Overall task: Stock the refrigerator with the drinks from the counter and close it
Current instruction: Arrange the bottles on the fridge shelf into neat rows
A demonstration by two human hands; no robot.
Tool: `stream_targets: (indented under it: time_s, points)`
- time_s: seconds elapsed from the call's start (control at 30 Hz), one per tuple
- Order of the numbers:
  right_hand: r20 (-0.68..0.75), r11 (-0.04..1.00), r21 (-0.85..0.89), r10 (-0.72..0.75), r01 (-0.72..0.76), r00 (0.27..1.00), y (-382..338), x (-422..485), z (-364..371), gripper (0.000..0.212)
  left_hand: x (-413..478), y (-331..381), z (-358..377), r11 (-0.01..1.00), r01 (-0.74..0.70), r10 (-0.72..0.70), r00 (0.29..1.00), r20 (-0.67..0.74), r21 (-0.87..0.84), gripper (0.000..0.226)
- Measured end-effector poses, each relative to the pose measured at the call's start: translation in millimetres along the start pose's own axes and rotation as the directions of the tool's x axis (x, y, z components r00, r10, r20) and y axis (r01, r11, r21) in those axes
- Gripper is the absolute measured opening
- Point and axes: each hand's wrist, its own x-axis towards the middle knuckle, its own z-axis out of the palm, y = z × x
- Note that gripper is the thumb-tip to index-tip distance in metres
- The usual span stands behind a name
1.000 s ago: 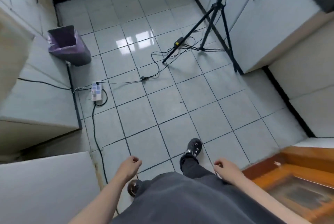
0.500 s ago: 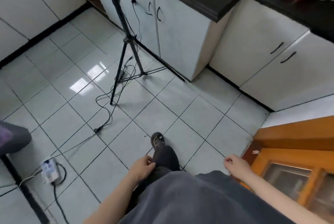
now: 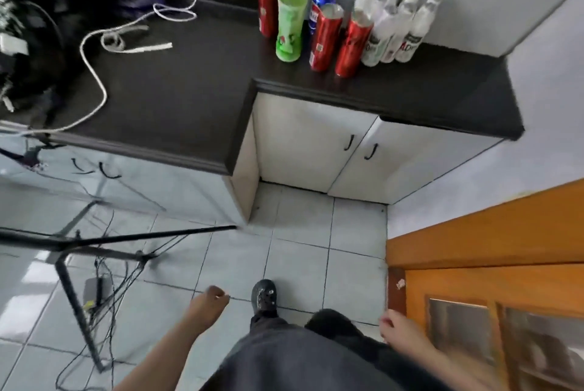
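The left hand (image 3: 210,302) and the right hand (image 3: 398,330) hang at the bottom of the view, fingers loosely curled, holding nothing. The drinks stand upright in a tight group at the back right of the black counter (image 3: 189,74), well apart from both hands. There are 3 red cans (image 3: 325,38), 1 blue can (image 3: 319,0) partly hidden behind 1 of them, 1 green bottle (image 3: 292,16), and a cluster of white bottles (image 3: 410,33) too blurred to count. 1 white cable (image 3: 112,41) loops across the counter's left part. Below the drinks are 2 white cabinet doors (image 3: 303,144). 1 black tripod (image 3: 71,296) stands on the tiled floor (image 3: 300,264) at left. 1 orange door (image 3: 505,248) is at right.
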Motion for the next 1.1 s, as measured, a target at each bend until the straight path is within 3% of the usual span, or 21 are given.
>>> stream_targets:
  time_s: [0.2,0.37,0.5,0.57,0.7,0.8,0.87,0.93,1.03,1.1]
  points:
    - [-0.127,0.978,0.196,-0.052,0.077,0.991,-71.6,31.7,-53.3,0.017,60.9,122.3,-92.7,0.991,-0.096,0.097,0.995,-0.01,0.094,0.035]
    - [-0.07,0.988,0.094,-0.115,0.122,0.991,-101.4,78.4,-103.3,0.022,88.6,191.0,-93.5,0.961,-0.121,0.105,0.991,0.078,0.248,0.037]
    - [-0.104,0.972,0.01,-0.23,0.233,0.967,-125.3,117.8,-187.1,0.024,96.0,219.3,-80.5,0.996,-0.055,0.049,0.994,0.093,0.07,0.033]
    - [-0.153,0.948,-0.031,-0.319,0.318,0.935,-143.3,130.8,-234.9,0.024,99.6,230.3,-78.6,0.999,-0.024,0.027,0.994,0.104,-0.027,0.019]
    - [-0.348,0.867,0.016,-0.463,0.499,0.815,-187.4,145.5,-319.4,0.02,115.9,271.2,-95.3,0.986,-0.029,0.028,1.0,-0.009,-0.166,0.018]
    - [-0.552,0.785,0.083,-0.477,0.614,0.684,-216.3,151.1,-361.7,0.019,118.6,319.2,-123.7,0.934,-0.107,0.053,0.985,-0.166,-0.34,0.016]
    - [-0.713,0.717,0.128,-0.414,0.686,0.566,-230.3,150.8,-380.4,0.019,114.4,351.3,-147.8,0.847,-0.227,0.088,0.952,-0.295,-0.48,0.009]
    - [-0.823,0.651,0.167,-0.322,0.74,0.468,-241.2,150.4,-395.6,0.02,110.4,381.2,-171.5,0.767,-0.383,0.139,0.883,-0.449,-0.515,0.01]
    - [-0.901,0.628,0.159,-0.224,0.762,0.372,-253.6,153.3,-413.7,0.026,102.6,418.1,-204.1,0.656,-0.609,0.17,0.694,-0.7,-0.445,0.013]
    - [-0.918,0.636,0.141,-0.202,0.758,0.341,-260.2,156.8,-425.7,0.033,99.8,437.2,-223.1,0.597,-0.698,0.157,0.585,-0.796,-0.395,0.017]
